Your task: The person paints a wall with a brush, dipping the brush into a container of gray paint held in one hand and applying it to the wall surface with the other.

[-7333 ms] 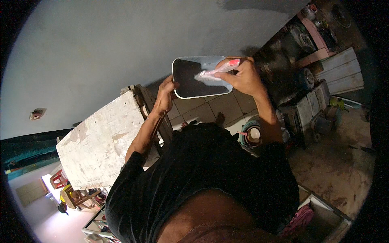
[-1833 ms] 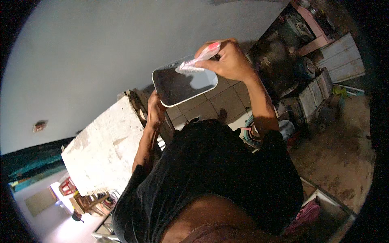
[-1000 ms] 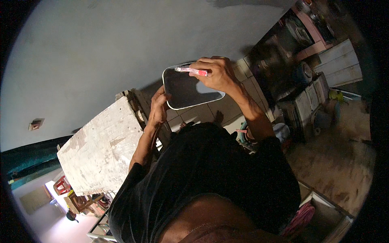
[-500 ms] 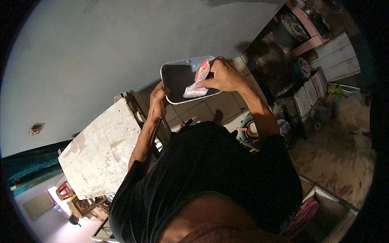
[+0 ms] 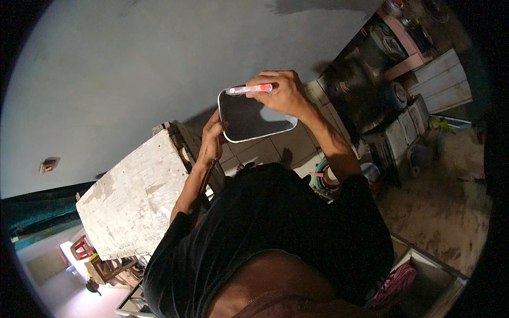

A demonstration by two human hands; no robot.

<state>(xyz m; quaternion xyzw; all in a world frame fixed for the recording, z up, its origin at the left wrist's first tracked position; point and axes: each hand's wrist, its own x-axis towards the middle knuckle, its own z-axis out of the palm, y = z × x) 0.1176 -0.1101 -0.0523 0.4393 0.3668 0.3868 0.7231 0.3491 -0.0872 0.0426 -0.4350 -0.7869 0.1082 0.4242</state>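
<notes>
My left hand (image 5: 213,139) grips the left side of a shallow rectangular tub (image 5: 246,119) with rounded corners, a pale rim and a dark inside. Pale grey paint-like patches show on its inner right side. A flat paintbrush (image 5: 250,89) with a whitish and red handle is in my right hand (image 5: 283,93). It is turned edge-on above the tub's far rim. Its bristle end points left, close to the far left corner; I cannot tell whether it touches the rim.
A grey wall (image 5: 148,69) rises ahead, with a darker patch (image 5: 318,6) at its top. A worn white board or tabletop (image 5: 132,196) stands at my left. To the right are a pale panel (image 5: 441,79), stacked boxes (image 5: 397,127) and a coiled hose (image 5: 323,172) on the floor.
My right hand has lifted the brush from the tub's inside to its far rim and turned it edge-on. The tub has shifted slightly right and nearer.
</notes>
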